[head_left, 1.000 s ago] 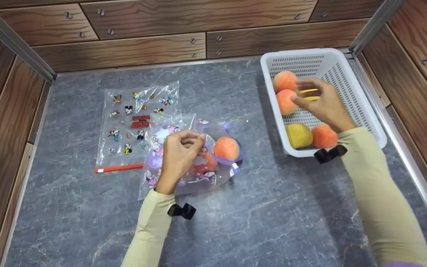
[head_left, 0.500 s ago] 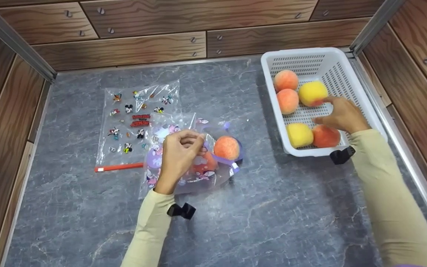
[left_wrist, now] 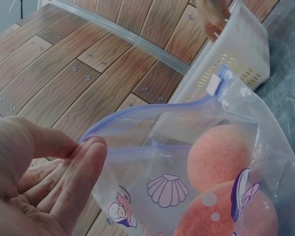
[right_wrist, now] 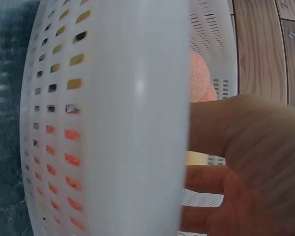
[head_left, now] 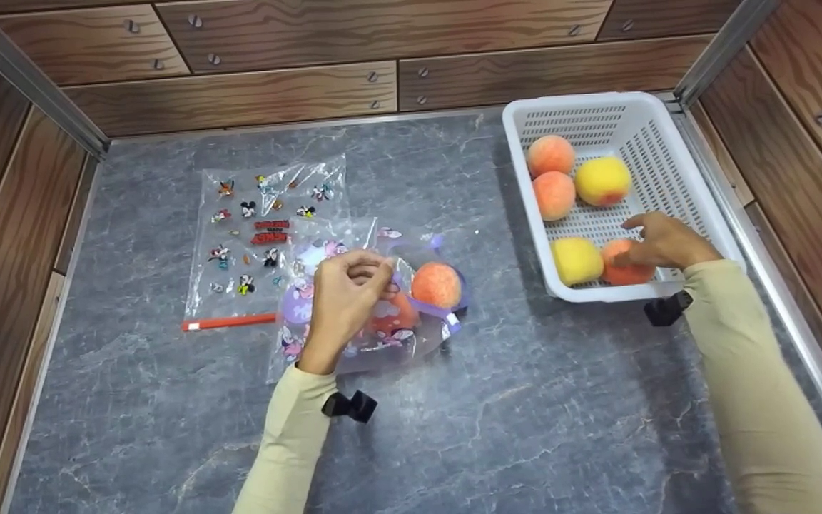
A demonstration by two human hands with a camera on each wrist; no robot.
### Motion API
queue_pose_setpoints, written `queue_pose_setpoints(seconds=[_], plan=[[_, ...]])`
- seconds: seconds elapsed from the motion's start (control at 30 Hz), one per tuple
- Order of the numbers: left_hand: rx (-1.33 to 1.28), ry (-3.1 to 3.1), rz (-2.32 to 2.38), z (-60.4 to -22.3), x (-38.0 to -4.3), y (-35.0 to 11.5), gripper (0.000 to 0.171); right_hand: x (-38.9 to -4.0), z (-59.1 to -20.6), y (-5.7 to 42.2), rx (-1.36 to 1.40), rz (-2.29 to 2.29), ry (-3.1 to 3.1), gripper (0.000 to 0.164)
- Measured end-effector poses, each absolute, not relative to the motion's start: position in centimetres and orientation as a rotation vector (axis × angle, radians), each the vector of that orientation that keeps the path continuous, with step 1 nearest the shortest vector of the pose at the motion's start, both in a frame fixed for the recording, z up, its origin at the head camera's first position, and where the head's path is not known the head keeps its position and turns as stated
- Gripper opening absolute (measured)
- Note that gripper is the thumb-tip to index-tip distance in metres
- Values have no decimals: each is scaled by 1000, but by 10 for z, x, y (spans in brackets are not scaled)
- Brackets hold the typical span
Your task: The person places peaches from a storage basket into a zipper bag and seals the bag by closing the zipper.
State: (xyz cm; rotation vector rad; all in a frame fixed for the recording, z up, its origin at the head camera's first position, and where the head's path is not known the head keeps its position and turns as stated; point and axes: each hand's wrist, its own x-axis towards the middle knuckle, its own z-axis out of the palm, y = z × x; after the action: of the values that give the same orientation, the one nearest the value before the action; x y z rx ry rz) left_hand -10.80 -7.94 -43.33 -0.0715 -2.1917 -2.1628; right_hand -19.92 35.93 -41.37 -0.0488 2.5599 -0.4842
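My left hand (head_left: 347, 307) pinches the purple zip edge of a clear zipper bag (left_wrist: 137, 191) with printed shells and characters. The bag's mouth gapes, and two orange peaches (head_left: 437, 285) are in it, one lower behind the printed film. At the right, my right hand (head_left: 671, 241) reaches into a white basket (head_left: 728, 268), over an orange-red peach (head_left: 621, 268) in the near right corner. Its thumb lies across that peach and its fingers are spread; the basket's rim hides the fingertips in the right wrist view.
In the basket also lie two orange peaches (head_left: 552, 175) at the left and two yellow fruits (head_left: 603, 181). A second clear zipper bag (head_left: 240, 235) with a red slider strip (head_left: 232, 323) lies flat at the left, partly beneath the first. Wood-patterned walls (head_left: 240, 93) surround the grey table.
My right hand let go of a yellow fruit, now standing in the basket's middle, and moved toward the near right corner over the orange-red peach. My left hand has stayed at the bag.
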Motion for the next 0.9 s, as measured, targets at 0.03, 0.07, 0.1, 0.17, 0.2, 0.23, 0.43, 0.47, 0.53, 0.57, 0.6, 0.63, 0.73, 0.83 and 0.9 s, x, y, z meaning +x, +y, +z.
queue_pose_setpoints(seconds=[0.03,0.07,0.1,0.17,0.2,0.23,0.43,0.47,0.53,0.57,0.6,0.63,0.73,0.83,0.9], plan=[[-71,-2192,-2163,-433,-108,-80,10,-199,-414,359,-45,-484,2554,80],[-71,-2194,-2161,-433,-108,-80,10,-199,-415,359,-46,-486,2548,80],[-72,-2195,-2160,-433,-108,-80,10,-198,-416,359,-49,-484,2544,80],[-74,-2198,-2157,-433,-107,-80,9,-198,-418,360,-66,-467,2541,80],[-75,-2198,-2155,-433,-107,-80,9,-198,-419,361,-81,-458,2544,79],[-75,-2199,-2154,-432,-107,-80,8,-197,-420,361,-95,-453,2545,80],[-76,-2198,-2150,-432,-108,-80,8,-195,-427,365,-103,-498,2559,81],[-74,-2196,-2149,-433,-108,-80,8,-195,-427,365,-94,-512,2565,80],[-69,-2193,-2151,-432,-108,-80,8,-194,-428,365,-84,-527,2585,79],[-66,-2194,-2152,-432,-108,-80,8,-193,-428,365,-73,-533,2593,79],[-64,-2197,-2151,-433,-108,-79,9,-192,-427,366,-58,-545,2599,78],[-63,-2201,-2148,-433,-107,-79,9,-191,-426,366,-46,-555,2610,78],[-66,-2208,-2143,-433,-107,-79,10,-189,-421,366,-3,-607,2646,78],[-75,-2207,-2143,-433,-108,-78,12,-188,-413,364,45,-689,2690,80],[-79,-2202,-2145,-434,-108,-78,12,-187,-407,361,84,-744,2722,81]])
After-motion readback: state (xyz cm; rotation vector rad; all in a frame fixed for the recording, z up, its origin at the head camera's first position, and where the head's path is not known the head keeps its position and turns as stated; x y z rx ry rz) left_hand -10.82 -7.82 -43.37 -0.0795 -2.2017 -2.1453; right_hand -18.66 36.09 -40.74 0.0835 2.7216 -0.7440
